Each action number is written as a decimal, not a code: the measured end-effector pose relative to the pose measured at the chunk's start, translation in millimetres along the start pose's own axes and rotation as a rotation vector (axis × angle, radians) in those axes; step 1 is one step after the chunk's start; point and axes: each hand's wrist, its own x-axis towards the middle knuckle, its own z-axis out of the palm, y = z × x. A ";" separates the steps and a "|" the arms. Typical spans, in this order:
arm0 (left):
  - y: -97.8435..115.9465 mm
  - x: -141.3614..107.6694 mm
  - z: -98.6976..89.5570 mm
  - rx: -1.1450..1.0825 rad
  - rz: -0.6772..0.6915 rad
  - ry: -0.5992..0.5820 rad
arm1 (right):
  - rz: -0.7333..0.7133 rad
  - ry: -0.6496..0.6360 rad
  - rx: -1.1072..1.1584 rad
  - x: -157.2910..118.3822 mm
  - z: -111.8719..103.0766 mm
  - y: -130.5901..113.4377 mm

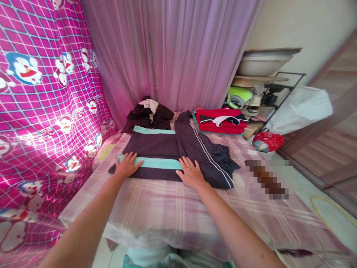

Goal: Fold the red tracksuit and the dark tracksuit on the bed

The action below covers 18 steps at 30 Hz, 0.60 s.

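Note:
A dark garment [156, 145] with light turquoise bands lies spread on the plaid-covered surface, its near part folded or layered. Flat on its left end, over the turquoise band, rests my left hand [128, 165], fingers spread. My right hand [192, 173] lies on the right end of the same band, also with fingers apart. Neither hand grips anything. Just right of my right hand, a dark piece with white stripes [205, 149] slants across the cloth, beside a crumpled dark bundle [224, 156].
Behind sit a dark clothing heap [149, 115] and a folded red stack [220, 121]. A pink patterned curtain [55, 89] hangs left, a purple curtain [178, 52] at the back. Right are a rack [291, 87], a white bag [304, 108] and a red bag [268, 141].

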 end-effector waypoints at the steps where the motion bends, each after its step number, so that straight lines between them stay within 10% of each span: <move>1: -0.7 1.8 -0.6 0.003 -0.003 -0.006 | 0.009 -0.003 0.001 -0.4 0.8 2.3; 18: -11.1 11.0 13.9 0.024 0.078 0.109 | 0.038 0.071 -0.118 -52.8 -12.1 102.8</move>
